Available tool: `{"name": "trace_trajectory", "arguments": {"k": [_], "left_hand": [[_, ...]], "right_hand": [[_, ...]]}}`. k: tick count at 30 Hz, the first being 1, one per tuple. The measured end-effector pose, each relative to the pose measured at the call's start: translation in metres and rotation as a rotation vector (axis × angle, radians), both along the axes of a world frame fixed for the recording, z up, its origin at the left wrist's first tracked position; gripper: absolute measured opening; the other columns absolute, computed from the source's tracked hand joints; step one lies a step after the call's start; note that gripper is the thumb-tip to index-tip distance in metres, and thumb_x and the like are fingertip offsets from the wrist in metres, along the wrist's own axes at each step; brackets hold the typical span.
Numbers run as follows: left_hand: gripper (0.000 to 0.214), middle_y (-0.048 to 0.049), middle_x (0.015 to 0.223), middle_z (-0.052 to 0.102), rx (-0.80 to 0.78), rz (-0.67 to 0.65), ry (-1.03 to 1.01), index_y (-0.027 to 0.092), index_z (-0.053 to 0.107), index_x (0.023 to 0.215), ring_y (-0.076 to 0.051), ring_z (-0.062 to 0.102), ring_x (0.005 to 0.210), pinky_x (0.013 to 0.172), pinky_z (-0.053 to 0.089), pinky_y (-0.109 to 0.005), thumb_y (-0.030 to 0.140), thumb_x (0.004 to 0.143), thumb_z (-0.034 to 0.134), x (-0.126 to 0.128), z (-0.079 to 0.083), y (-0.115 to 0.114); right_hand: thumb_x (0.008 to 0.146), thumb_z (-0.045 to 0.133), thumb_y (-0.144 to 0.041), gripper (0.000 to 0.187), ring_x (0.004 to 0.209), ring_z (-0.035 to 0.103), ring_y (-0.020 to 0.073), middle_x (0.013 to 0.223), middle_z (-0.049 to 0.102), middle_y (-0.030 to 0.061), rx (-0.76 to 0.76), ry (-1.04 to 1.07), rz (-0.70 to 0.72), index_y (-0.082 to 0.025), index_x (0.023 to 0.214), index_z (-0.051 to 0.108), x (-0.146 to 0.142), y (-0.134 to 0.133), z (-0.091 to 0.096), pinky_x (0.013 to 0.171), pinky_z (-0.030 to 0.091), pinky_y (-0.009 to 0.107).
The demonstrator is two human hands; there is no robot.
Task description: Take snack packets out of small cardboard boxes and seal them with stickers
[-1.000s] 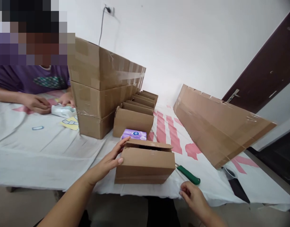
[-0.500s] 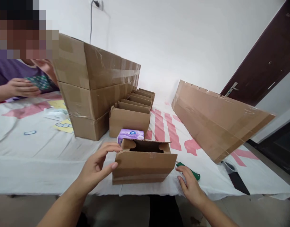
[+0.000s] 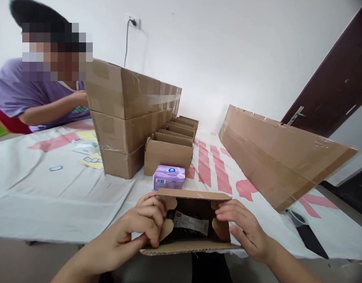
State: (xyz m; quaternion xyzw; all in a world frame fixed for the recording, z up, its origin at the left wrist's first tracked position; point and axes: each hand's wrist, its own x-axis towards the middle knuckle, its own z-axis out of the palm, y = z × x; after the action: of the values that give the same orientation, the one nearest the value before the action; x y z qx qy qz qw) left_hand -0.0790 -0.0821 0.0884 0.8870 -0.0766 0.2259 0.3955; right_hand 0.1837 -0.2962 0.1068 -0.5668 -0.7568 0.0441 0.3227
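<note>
A small open cardboard box is tilted toward me at the table's near edge, its long flaps spread apart. Inside lies a grey packet with printed lettering, on dark contents I cannot make out. My left hand is closed on the box's left end, fingers curled over the side flap. At the other end, my right hand grips the right side, fingertips over its edge and thumb lower down. Just behind the box stands a purple tissue pack.
A row of open cardboard boxes runs back beside a stacked wall of taped cartons. At right stands a large cardboard panel, with a clear cup and a dark strip near it. A person sits at left.
The box has tipped toward me, so its inside and the grey packet show. Both hands have closed on its ends. The green-handled tool is no longer visible.
</note>
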Motion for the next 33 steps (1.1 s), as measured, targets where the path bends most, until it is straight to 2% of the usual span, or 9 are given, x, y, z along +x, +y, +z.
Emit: {"name": "trace_trajectory", "arguments": {"k": [4, 8, 10, 13, 16, 19, 26, 30, 33], "left_hand": [[0.026, -0.0025, 0.113, 0.068, 0.137, 0.083, 0.103, 0.033, 0.067, 0.110, -0.025, 0.052, 0.115, 0.114, 0.019, -0.048, 0.031, 0.092, 0.048, -0.003, 0.002, -0.009], [0.032, -0.0025, 0.136, 0.057, 0.214, 0.116, 0.126, 0.032, 0.062, 0.119, -0.032, 0.041, 0.128, 0.115, -0.002, -0.056, 0.039, 0.089, 0.051, 0.000, 0.002, -0.019], [0.029, -0.0025, 0.136, 0.056, 0.231, 0.109, 0.121, 0.031, 0.065, 0.112, -0.033, 0.040, 0.128, 0.115, -0.005, -0.056, 0.041, 0.087, 0.054, 0.001, 0.002, -0.022], [0.028, -0.0033, 0.136, 0.055, 0.233, 0.169, 0.063, 0.029, 0.065, 0.107, -0.032, 0.043, 0.127, 0.116, 0.001, -0.051, 0.044, 0.084, 0.057, 0.000, 0.001, -0.024], [0.039, -0.0046, 0.136, 0.054, 0.265, 0.219, 0.071, 0.029, 0.060, 0.114, -0.031, 0.047, 0.124, 0.116, 0.007, -0.047, 0.049, 0.081, 0.062, -0.001, 0.001, -0.025], [0.046, -0.0037, 0.138, 0.053, 0.331, 0.196, 0.146, 0.033, 0.056, 0.123, -0.033, 0.042, 0.128, 0.114, 0.007, -0.048, 0.051, 0.081, 0.061, 0.001, 0.002, -0.027], [0.023, -0.0025, 0.140, 0.050, 0.322, 0.189, 0.123, 0.030, 0.065, 0.102, -0.030, 0.041, 0.130, 0.114, -0.012, -0.048, 0.044, 0.084, 0.059, -0.003, 0.000, -0.023], [0.022, -0.0054, 0.135, 0.052, 0.313, 0.317, -0.113, 0.026, 0.062, 0.090, -0.029, 0.042, 0.126, 0.116, -0.001, -0.047, 0.047, 0.082, 0.060, -0.013, -0.006, -0.016], [0.020, -0.0057, 0.121, 0.057, 0.353, 0.409, -0.167, 0.025, 0.058, 0.080, -0.028, 0.044, 0.122, 0.116, 0.010, -0.048, 0.044, 0.079, 0.064, -0.015, -0.005, -0.014]], "right_hand": [[0.087, 0.057, -0.046, 0.049, 0.129, 0.044, 0.0317, 0.134, 0.058, 0.0086, -0.275, -0.178, 0.107, -0.027, 0.132, 0.054, -0.009, 0.005, 0.026, 0.108, 0.032, 0.051], [0.078, 0.068, -0.049, 0.055, 0.129, 0.043, 0.0327, 0.125, 0.063, 0.0083, -0.287, -0.222, 0.118, -0.028, 0.128, 0.058, -0.013, -0.001, 0.028, 0.109, 0.031, 0.049], [0.076, 0.070, -0.051, 0.048, 0.126, 0.046, 0.0321, 0.117, 0.067, 0.0079, -0.185, -0.252, 0.098, -0.027, 0.117, 0.063, -0.010, -0.007, 0.023, 0.107, 0.034, 0.047], [0.074, 0.073, -0.048, 0.034, 0.118, 0.053, 0.0326, 0.111, 0.069, 0.0081, 0.078, -0.328, -0.004, -0.026, 0.099, 0.064, -0.001, -0.017, 0.014, 0.103, 0.037, 0.049], [0.076, 0.074, -0.036, 0.019, 0.110, 0.058, 0.0316, 0.104, 0.071, 0.0070, 0.213, -0.389, -0.098, -0.026, 0.086, 0.062, 0.006, -0.025, 0.009, 0.095, 0.042, 0.048], [0.076, 0.073, -0.033, 0.014, 0.106, 0.060, 0.0311, 0.098, 0.072, 0.0055, 0.196, -0.451, -0.117, -0.027, 0.082, 0.062, 0.005, -0.028, 0.010, 0.089, 0.045, 0.047], [0.076, 0.072, -0.033, 0.011, 0.101, 0.060, 0.0295, 0.091, 0.071, 0.0049, 0.179, -0.539, -0.098, -0.027, 0.080, 0.063, 0.000, -0.026, 0.014, 0.085, 0.047, 0.045], [0.079, 0.069, -0.030, 0.010, 0.101, 0.058, 0.0270, 0.090, 0.070, 0.0045, 0.205, -0.556, -0.107, -0.026, 0.080, 0.061, 0.003, -0.023, 0.013, 0.086, 0.047, 0.041], [0.083, 0.063, -0.028, 0.008, 0.098, 0.057, 0.0253, 0.085, 0.067, 0.0042, 0.224, -0.546, -0.100, -0.023, 0.078, 0.059, 0.004, -0.016, 0.019, 0.084, 0.045, 0.040]]}}
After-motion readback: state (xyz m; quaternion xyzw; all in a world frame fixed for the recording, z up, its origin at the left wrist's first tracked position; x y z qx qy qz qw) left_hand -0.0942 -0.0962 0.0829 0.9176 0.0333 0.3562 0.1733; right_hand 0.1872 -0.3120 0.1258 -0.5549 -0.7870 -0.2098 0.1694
